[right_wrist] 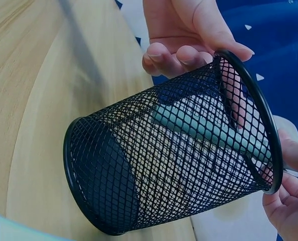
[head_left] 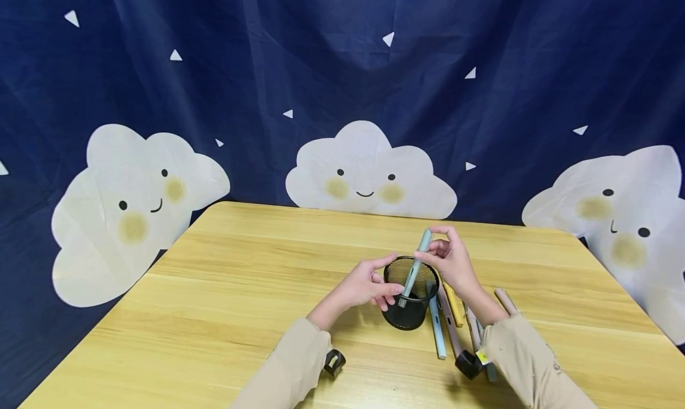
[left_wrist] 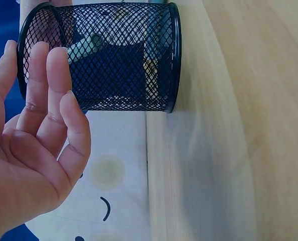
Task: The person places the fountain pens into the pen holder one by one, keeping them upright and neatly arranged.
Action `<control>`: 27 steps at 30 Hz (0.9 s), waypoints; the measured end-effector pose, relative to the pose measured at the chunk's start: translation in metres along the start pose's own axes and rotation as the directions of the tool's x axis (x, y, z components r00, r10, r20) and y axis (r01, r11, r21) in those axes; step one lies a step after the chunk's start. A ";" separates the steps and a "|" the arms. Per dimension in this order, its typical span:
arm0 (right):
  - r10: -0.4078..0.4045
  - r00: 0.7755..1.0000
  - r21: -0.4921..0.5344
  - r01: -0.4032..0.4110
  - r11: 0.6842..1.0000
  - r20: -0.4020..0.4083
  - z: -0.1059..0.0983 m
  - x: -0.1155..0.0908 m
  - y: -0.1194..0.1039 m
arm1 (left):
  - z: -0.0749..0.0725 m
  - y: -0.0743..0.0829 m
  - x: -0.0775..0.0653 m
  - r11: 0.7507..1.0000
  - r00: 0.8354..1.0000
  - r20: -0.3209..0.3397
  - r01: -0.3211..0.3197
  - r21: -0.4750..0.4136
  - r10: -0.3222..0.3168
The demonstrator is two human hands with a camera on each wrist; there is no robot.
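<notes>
A black mesh pen holder (head_left: 405, 314) stands upright on the table. My left hand (head_left: 369, 283) grips it at the rim, the thumb on the near side and the index finger on the far side. In the left wrist view, the other fingers (left_wrist: 57, 85) curl beside the mesh wall. My right hand (head_left: 452, 263) pinches a pale green pen (head_left: 417, 263) near its upper end, between thumb and fingers. The pen slants down through the holder's mouth. Through the mesh in the right wrist view, the pen's lower part (right_wrist: 189, 123) shows inside, above the base.
Right of the holder lie a light blue pen (head_left: 437, 332), a mauve pen (head_left: 451, 323), a yellow pen (head_left: 453, 305) and several others, partly under my right forearm. A pinkish pen (head_left: 505, 301) lies farther right. A dark blue curtain (head_left: 342, 70) hangs behind the wooden table (head_left: 214, 314).
</notes>
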State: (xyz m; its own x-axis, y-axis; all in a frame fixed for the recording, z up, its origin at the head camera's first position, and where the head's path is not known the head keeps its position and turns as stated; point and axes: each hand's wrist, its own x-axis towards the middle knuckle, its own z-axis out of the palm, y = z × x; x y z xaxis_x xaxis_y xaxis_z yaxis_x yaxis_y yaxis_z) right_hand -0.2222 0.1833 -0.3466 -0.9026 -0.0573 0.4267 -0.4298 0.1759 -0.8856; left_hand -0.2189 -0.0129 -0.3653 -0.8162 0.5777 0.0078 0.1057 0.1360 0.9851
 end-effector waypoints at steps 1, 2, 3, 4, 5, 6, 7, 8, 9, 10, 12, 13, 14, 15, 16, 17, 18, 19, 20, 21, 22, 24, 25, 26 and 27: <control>0.001 1.000 -0.007 -0.001 1.000 -0.001 0.000 0.000 0.000 | 0.000 0.000 0.000 1.000 1.000 0.000 0.001 -0.001 -0.001; 0.001 1.000 -0.013 -0.001 1.000 -0.002 0.000 0.000 0.000 | 0.000 0.000 0.000 1.000 1.000 0.001 0.003 -0.003 -0.003; 0.002 1.000 -0.022 -0.002 1.000 -0.004 0.000 0.000 0.000 | 0.000 0.000 0.000 1.000 1.000 0.001 0.003 -0.004 -0.003; 0.002 1.000 -0.033 -0.002 0.999 -0.006 0.000 -0.001 0.000 | 0.000 0.001 0.000 1.000 1.000 0.002 0.005 -0.004 -0.005; 0.000 1.000 -0.046 -0.001 0.999 -0.007 0.000 -0.001 0.000 | 0.000 0.001 0.000 1.000 1.000 0.003 0.006 -0.002 -0.006; -0.003 1.000 -0.062 0.002 0.998 -0.009 0.000 0.000 0.001 | 0.000 0.001 0.000 1.000 1.000 0.004 0.007 -0.003 -0.007; -0.006 1.000 -0.078 0.005 0.997 -0.010 0.000 0.000 0.001 | 0.000 0.001 0.000 1.000 1.000 0.005 0.007 -0.002 -0.007; -0.011 1.000 -0.092 0.010 0.996 -0.011 0.001 -0.001 0.001 | -0.001 0.001 0.000 1.000 1.000 0.005 0.007 -0.002 -0.007; -0.016 1.000 -0.104 0.015 0.994 -0.012 0.001 -0.001 0.002 | -0.001 0.001 0.000 1.000 1.000 0.005 0.006 -0.002 -0.006; -0.023 1.000 -0.113 0.022 0.993 -0.012 0.001 -0.001 0.002 | -0.001 0.001 0.000 1.000 1.000 0.005 0.006 -0.002 -0.006; -0.042 0.999 -0.118 0.040 0.992 -0.016 0.001 -0.001 0.002 | 0.000 0.001 0.000 1.000 1.000 0.004 0.005 -0.001 -0.005; -0.052 0.998 -0.116 0.050 0.992 -0.018 0.001 -0.002 0.002 | 0.000 0.001 0.000 1.000 1.000 0.003 0.004 -0.001 -0.004; -0.064 0.998 -0.113 0.061 0.992 -0.020 0.001 -0.002 0.002 | 0.000 0.001 0.000 1.000 1.000 0.002 0.003 -0.001 -0.003; -0.076 0.997 -0.109 0.073 0.991 -0.022 0.002 -0.002 0.003 | 0.000 0.001 0.000 1.000 1.000 0.002 0.003 -0.002 -0.003; -0.087 0.996 -0.106 0.084 0.991 -0.025 0.002 -0.002 0.003 | 0.000 0.001 0.000 1.000 1.000 0.001 0.003 -0.003 -0.003; -0.097 0.995 -0.105 0.093 0.990 -0.028 0.002 -0.002 0.003 | 0.000 0.001 0.000 1.000 1.000 0.000 0.002 -0.003 -0.002; -0.103 0.994 -0.109 0.099 0.989 -0.031 0.002 -0.001 0.003 | 0.000 0.001 0.000 1.000 1.000 0.000 0.002 -0.003 -0.002; -0.106 0.994 -0.109 0.102 0.989 -0.034 0.002 -0.001 0.003 | 0.000 0.001 0.000 1.000 1.000 0.000 0.001 -0.003 -0.001; -0.107 0.994 -0.110 0.102 0.989 -0.037 0.002 -0.001 0.003 | 0.000 0.001 0.000 1.000 1.000 0.000 0.002 -0.003 -0.002; -0.104 0.994 -0.110 0.099 0.989 -0.040 0.002 -0.001 0.002 | 0.000 0.001 -0.001 1.000 1.000 0.001 0.002 -0.003 -0.002; -0.098 0.994 -0.111 0.093 0.990 -0.044 0.002 -0.002 0.002 | 0.000 0.001 -0.001 1.000 1.000 0.000 0.002 -0.002 -0.002; -0.081 0.996 -0.112 0.075 0.991 -0.047 0.003 -0.002 0.001 | 0.000 0.001 -0.001 1.000 1.000 -0.001 0.003 -0.003 -0.003; -0.069 0.996 -0.112 0.063 0.992 -0.049 0.003 -0.002 0.000 | 0.000 0.001 -0.001 1.000 1.000 -0.001 0.004 -0.004 -0.004; -0.056 0.997 -0.113 0.050 0.992 -0.049 0.003 -0.003 0.000 | 0.000 0.001 -0.001 1.000 1.000 -0.001 0.005 -0.005 -0.005; -0.041 0.998 -0.116 0.035 0.993 -0.050 0.003 -0.003 -0.001 | 0.000 0.001 -0.001 1.000 1.000 -0.001 0.005 -0.006 -0.005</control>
State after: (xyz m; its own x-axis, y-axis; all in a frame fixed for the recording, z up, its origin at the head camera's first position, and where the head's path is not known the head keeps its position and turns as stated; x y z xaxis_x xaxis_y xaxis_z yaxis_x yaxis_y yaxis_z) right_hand -0.2196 0.1805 -0.3477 -0.8820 -0.0153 0.4710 -0.4551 0.2867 -0.8430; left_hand -0.2181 -0.0131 -0.3643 -0.8170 0.5766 0.0032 0.0986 0.1342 0.9860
